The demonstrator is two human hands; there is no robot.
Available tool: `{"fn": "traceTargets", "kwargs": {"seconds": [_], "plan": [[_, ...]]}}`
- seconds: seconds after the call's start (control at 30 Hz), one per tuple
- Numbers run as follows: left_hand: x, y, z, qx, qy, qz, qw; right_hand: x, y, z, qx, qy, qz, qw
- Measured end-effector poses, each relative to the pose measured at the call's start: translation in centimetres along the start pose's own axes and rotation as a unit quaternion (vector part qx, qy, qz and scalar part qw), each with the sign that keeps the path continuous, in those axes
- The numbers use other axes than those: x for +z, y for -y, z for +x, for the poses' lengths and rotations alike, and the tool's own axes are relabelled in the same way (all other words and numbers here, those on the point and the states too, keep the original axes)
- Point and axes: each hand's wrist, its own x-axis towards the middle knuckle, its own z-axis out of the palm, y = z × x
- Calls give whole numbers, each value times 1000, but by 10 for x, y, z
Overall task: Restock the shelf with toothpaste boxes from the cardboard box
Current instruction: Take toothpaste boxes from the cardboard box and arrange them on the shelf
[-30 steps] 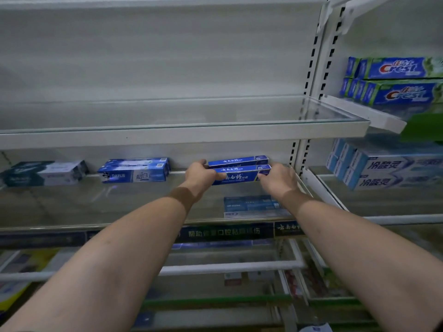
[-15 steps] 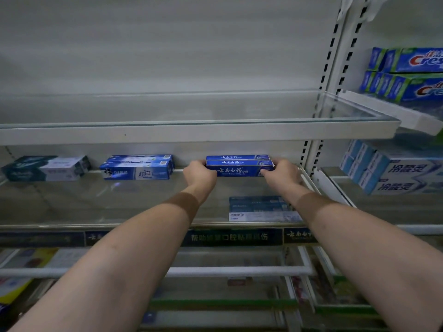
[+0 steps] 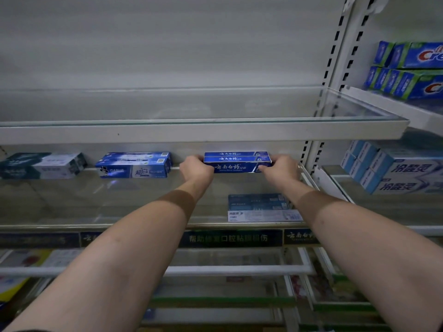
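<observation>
The dark blue toothpaste boxes (image 3: 236, 167) are showing 云南白药 in white script. The Darlie box (image 3: 133, 170) to their left is reading DARLIE and 超白. The shelf-edge strip (image 3: 230, 238) below is carrying 帮助修复口腔粘膜损伤, with 云南白药 beside it. At upper right the Crest boxes (image 3: 422, 56) are showing "Cre", cut off at the frame edge. The white-and-blue boxes (image 3: 405, 168) beneath them are reading 冷酸灵.

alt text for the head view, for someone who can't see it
A left hand and right hand grip a dark blue toothpaste box by its ends, at the back of a glass shelf in front of a matching box. Left of it sit Darlie boxes and a teal box.
</observation>
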Motion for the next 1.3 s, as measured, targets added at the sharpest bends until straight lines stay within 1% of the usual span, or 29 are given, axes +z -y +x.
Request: {"fn": "traceTargets", "kwargs": {"seconds": [0.1, 0.23, 0.33, 0.4, 0.47, 0.53, 0.63, 0.73, 0.87, 0.97, 1.03, 1.17, 1.3], "plan": [[-3, -1, -3, 9, 8, 24, 1000, -1, 2, -3, -10, 8, -24, 1000], [-6, -2, -10, 19, 23, 41, 999, -5, 7, -11, -8, 20, -9, 1000], [-12, -6, -17, 35, 25, 53, 998, -11, 7, -19, -35, 20, -9, 999], [-17, -7, -25, 60, 23, 78, 995, -13, 7, -27, -52, 13, -8, 999], [-21, -4, -33, 109, 21, 108, 988, -14, 8, -34, -64, 9, -39, 997], [-24, 5, -39, 147, 43, 162, 975, -14, 11, -41, -71, 28, -95, 993], [-34, 19, -50, 169, 68, 261, 948, -12, 19, -57, -100, 50, -157, 981], [-55, 26, -60, 166, 78, 306, 934, -3, 34, -78, -131, 71, -199, 969], [-108, 25, -69, 144, 89, 341, 925, 13, 67, -113, -153, 101, -209, 960], [-162, 43, -75, 176, 55, 376, 908, 30, 103, -147, -164, 121, -200, 958], [-201, 63, -82, 189, 32, 387, 902, 46, 126, -176, -192, 134, -197, 952], [-285, 105, -95, 141, -5, 378, 915, 82, 173, -241, -245, 152, -163, 943], [-371, 161, -111, 78, -32, 354, 931, 127, 222, -314, -306, 181, -160, 921]]}}
